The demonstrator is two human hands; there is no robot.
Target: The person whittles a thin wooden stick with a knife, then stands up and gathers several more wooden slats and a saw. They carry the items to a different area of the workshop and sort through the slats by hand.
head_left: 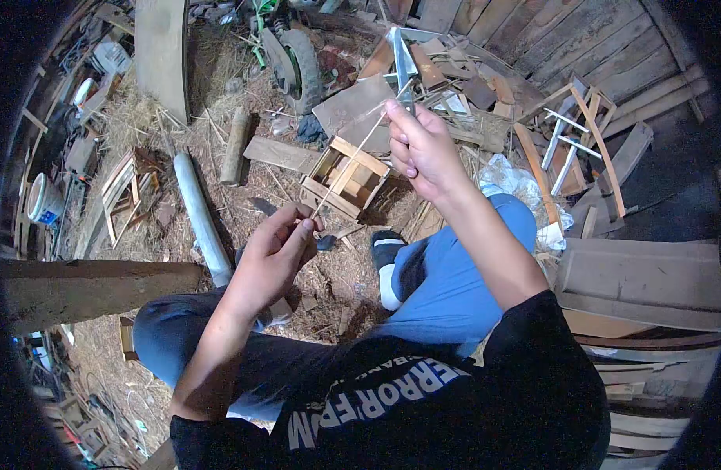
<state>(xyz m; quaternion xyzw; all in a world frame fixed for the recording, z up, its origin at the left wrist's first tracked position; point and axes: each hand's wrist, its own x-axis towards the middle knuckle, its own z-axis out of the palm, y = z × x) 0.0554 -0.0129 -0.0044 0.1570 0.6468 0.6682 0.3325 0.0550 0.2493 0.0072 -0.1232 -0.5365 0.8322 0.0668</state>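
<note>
A thin wooden stick (353,159) slants between my two hands. My left hand (280,249) is closed in a pinch on its lower end, thumb against the fingers. Near the upper end, my right hand (425,145) is closed in a fist, its thumb tip against the stick. From this fist a narrow grey-blue metal blade (407,92), apparently a knife, points upward; its handle is hidden by the fingers. The blade partly blends with scrap behind it. Below the stick, a small slatted wooden crate (346,178) sits on the straw-strewn ground in front of my legs.
Beyond the crate lie boards, a tyre (302,72) and a heap of scrap wood (474,86). At left are a grey pipe (200,211), a log (235,146), a white bucket (45,200) and a thick beam (102,290). Cardboard (643,274) lies at right.
</note>
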